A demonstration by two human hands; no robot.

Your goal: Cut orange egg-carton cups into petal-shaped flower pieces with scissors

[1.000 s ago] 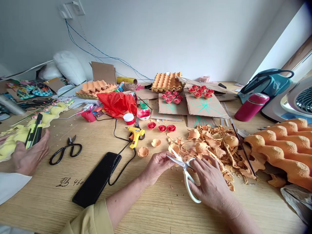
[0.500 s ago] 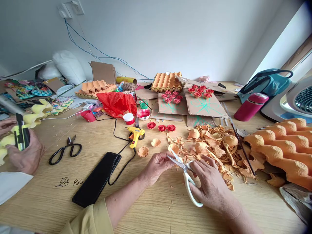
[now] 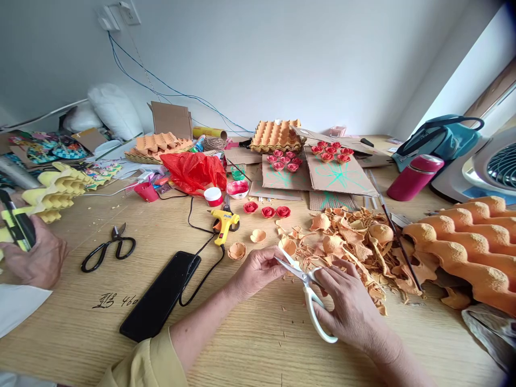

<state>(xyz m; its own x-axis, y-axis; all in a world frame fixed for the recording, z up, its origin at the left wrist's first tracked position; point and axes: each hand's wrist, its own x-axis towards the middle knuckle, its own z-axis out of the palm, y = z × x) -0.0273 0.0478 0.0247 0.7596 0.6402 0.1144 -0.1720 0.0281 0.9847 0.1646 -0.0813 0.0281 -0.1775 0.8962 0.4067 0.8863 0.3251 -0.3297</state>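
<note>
One broad wooden surface carries it all, and the big item here, the orange egg tray at the right, shows row upon row of whole bumps: plenty left uncut, I'd judge. Behind lie the cardboard sheets, streaked with green. Then the heap of orange scraps, so a fair amount of cutting looks done!

On to the hands: the right hand grips the white scissors by the handles, blades parted. The left hand is closed in a pinch right at the blade tips; whether anything sits between its fingers, I can't tell.

Now the small stuff: red flowers cluster on the cardboard, shaped and coloured, and three nearer red flowers on the surface look finished too. The petal-edged cup and the plain cup are bare orange, no colour yet. And there's the orange cup, just by the left fingertips, a blade overlapping it in view: apparently the piece in work, trimming incomplete.
</note>
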